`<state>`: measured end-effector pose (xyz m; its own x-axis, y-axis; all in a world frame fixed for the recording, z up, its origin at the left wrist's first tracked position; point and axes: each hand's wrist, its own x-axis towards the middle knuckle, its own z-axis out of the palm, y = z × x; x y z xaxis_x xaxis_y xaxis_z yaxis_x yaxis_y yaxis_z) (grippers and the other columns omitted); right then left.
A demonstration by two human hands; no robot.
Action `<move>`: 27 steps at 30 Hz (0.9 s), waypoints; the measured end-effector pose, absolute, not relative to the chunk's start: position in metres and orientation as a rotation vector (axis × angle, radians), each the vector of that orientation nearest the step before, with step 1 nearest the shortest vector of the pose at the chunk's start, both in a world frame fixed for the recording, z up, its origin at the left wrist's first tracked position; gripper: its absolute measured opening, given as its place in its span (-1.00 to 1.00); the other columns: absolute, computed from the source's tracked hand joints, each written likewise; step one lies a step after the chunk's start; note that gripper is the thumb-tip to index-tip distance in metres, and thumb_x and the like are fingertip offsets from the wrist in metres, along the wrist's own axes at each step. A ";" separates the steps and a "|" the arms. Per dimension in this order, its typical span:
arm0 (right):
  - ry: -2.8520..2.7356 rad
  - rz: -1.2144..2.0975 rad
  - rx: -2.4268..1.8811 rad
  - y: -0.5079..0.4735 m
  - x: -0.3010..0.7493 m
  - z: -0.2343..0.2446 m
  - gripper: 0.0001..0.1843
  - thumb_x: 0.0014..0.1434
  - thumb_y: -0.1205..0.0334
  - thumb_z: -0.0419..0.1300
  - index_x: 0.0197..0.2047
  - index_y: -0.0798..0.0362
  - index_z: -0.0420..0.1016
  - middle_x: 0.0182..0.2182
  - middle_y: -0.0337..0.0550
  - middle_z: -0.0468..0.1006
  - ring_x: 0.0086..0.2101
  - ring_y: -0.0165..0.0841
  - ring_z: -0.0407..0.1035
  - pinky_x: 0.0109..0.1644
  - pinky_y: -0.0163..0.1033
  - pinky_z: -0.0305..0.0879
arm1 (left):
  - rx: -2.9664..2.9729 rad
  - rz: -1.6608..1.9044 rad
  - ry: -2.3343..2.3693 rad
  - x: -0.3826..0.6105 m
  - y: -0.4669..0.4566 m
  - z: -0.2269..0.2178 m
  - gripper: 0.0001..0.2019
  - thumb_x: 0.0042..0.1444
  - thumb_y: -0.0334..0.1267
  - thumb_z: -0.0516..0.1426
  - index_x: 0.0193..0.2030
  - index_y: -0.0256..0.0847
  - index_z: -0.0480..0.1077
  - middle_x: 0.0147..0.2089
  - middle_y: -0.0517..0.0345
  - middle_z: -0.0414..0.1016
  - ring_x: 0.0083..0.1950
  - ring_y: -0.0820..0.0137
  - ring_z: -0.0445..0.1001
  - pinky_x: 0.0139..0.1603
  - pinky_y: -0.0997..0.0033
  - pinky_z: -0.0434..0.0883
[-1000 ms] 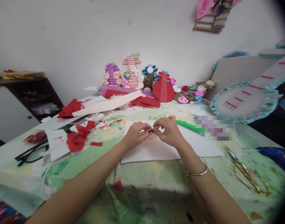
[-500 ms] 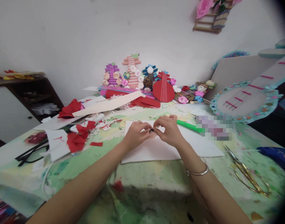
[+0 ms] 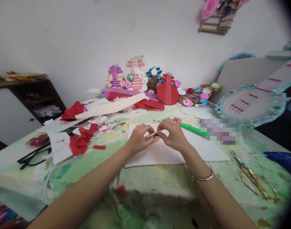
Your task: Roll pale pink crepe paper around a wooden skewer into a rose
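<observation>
Head-worn view, facing forward, tilted down, table [image 3: 227,181] near

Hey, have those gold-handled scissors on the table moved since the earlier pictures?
No. Against the white board's near right corner, the scissors keep the same place and angle.

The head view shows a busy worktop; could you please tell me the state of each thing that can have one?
Left hand: pinched on the thin strip
Right hand: pinched on the same strip
Thin strip: held slanting between both hands
White board: lying flat beneath the hands
Scissors: lying down, blades apparently closed
Red scraps: crumpled
Black glasses: set down; folded or not, unclear
</observation>
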<state>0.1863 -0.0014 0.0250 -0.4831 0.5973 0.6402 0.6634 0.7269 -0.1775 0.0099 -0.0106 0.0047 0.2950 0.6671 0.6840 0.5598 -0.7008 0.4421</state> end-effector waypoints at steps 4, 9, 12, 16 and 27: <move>-2.233 -0.149 -0.948 -0.002 0.187 0.025 -0.96 0.09 0.33 0.11 -0.39 0.03 0.29 -0.43 -0.24 0.45 -0.30 -0.32 0.27 -0.10 -0.12 -0.12 | 2.438 1.393 1.089 0.010 -0.012 0.005 -0.97 -0.03 -0.31 0.15 -0.42 -0.21 0.38 -0.40 0.14 0.51 -0.32 0.37 0.41 -0.21 0.33 0.30; -2.234 -0.193 -0.958 -0.002 0.187 0.025 -0.96 0.11 0.30 0.10 -0.38 0.03 0.30 -0.42 -0.24 0.45 -0.30 -0.32 0.26 -0.09 -0.11 -0.13 | 2.473 1.429 1.109 0.009 -0.011 0.004 -0.98 0.00 -0.33 0.16 -0.41 -0.21 0.41 -0.42 0.15 0.51 -0.31 0.38 0.40 -0.19 0.33 0.30; -2.221 -0.216 -0.956 -0.002 0.186 0.025 -0.93 0.14 0.24 0.10 -0.36 0.03 0.30 -0.41 -0.22 0.46 -0.30 -0.31 0.26 -0.09 -0.11 -0.13 | 2.563 1.452 1.159 0.008 -0.009 0.001 -0.93 0.04 -0.32 0.12 -0.39 -0.20 0.43 -0.43 0.14 0.51 -0.29 0.36 0.40 -0.18 0.31 0.29; -2.207 -0.240 -0.960 -0.002 0.185 0.024 -0.90 0.17 0.22 0.09 -0.36 0.03 0.30 -0.42 -0.22 0.46 -0.32 -0.32 0.29 -0.10 -0.12 -0.12 | 2.710 1.489 1.217 0.007 -0.006 -0.004 -0.87 0.09 -0.33 0.07 -0.34 -0.19 0.45 -0.40 0.12 0.53 -0.19 0.30 0.42 -0.10 0.25 0.28; -2.222 -0.259 -0.971 -0.003 0.184 0.024 -0.93 0.15 0.29 0.08 -0.38 0.04 0.35 -0.37 -0.19 0.47 -0.30 -0.32 0.30 -0.11 -0.11 -0.12 | 2.784 1.500 1.276 0.009 -0.008 -0.006 -0.84 0.11 -0.38 0.05 -0.26 -0.17 0.46 -0.30 0.11 0.57 -0.07 0.24 0.41 -0.02 0.17 0.25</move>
